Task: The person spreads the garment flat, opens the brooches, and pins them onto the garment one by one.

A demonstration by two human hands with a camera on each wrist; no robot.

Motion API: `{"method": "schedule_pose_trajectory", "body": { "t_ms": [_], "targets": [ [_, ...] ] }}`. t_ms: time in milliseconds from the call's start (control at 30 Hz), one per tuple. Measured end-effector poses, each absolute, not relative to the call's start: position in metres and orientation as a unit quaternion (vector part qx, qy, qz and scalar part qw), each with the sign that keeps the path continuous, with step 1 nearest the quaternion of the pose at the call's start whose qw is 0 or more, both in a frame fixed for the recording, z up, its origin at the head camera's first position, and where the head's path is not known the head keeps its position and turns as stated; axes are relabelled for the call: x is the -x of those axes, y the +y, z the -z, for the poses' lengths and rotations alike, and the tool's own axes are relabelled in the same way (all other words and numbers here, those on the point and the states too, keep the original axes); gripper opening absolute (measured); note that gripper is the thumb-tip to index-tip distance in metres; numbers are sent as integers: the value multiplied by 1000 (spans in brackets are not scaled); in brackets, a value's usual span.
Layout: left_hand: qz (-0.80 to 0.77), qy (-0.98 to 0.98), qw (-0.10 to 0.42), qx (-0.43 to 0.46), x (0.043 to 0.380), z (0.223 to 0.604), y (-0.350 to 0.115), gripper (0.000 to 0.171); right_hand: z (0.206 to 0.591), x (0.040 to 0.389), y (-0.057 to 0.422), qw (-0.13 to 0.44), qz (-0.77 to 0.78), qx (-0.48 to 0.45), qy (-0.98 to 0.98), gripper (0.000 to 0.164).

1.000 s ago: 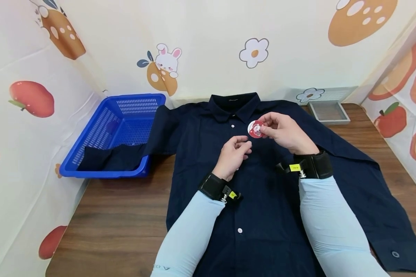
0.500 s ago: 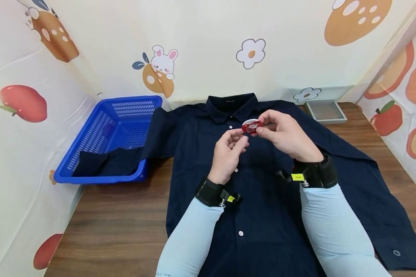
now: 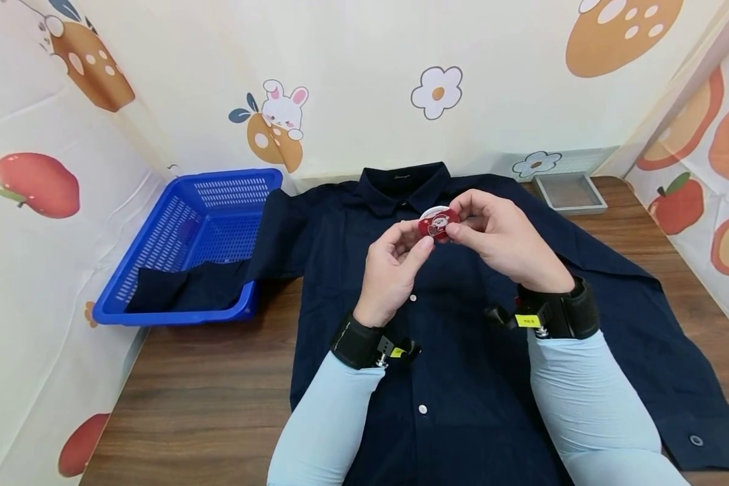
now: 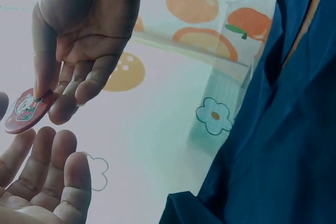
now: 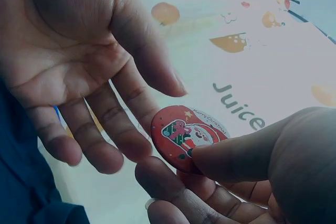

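A round red badge [image 3: 435,224] with a Santa picture and "Merry Christmas" lettering is held above the shirt's upper front. My right hand [image 3: 510,239] pinches it by the right edge between thumb and fingers. From the left, my left hand [image 3: 389,273] reaches the badge's other edge. In the right wrist view the left thumb stands apart from the badge [image 5: 184,132], and the index finger lies against or just behind its rim. The badge's back is hidden. Under both hands a dark navy button-up shirt [image 3: 352,324] lies spread, collar away from me.
A blue plastic basket [image 3: 106,297] stands at the left, with the shirt's left-side sleeve [image 3: 200,287] lying in it. At the back right is a small grey tray [image 3: 601,208]. Wood tabletop [image 3: 219,391] shows at the left; printed cloth walls [image 3: 352,81] enclose the table.
My left hand has come up to the badge's left edge. The right hand tilted the badge edge-on, then partly back, and shifted it slightly left, keeping its pinch.
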State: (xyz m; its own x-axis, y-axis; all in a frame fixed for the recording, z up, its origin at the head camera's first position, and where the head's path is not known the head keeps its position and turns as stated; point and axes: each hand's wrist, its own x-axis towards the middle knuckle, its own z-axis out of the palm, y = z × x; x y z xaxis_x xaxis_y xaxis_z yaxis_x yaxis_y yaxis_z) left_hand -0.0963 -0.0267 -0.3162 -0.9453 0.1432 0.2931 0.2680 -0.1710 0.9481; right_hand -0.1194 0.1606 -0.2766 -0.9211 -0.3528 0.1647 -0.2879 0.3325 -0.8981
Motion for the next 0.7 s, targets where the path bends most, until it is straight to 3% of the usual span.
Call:
{"method": "schedule_pose_trajectory", "body": {
  "t_ms": [333, 700],
  "targets": [
    [738, -654, 68, 153, 101, 325, -28, 24, 275, 116, 155, 64, 577, 219, 784, 29],
    [755, -637, 79, 134, 100, 323, -30, 26, 274, 116, 150, 80, 553, 218, 800, 25]
  ]
}}
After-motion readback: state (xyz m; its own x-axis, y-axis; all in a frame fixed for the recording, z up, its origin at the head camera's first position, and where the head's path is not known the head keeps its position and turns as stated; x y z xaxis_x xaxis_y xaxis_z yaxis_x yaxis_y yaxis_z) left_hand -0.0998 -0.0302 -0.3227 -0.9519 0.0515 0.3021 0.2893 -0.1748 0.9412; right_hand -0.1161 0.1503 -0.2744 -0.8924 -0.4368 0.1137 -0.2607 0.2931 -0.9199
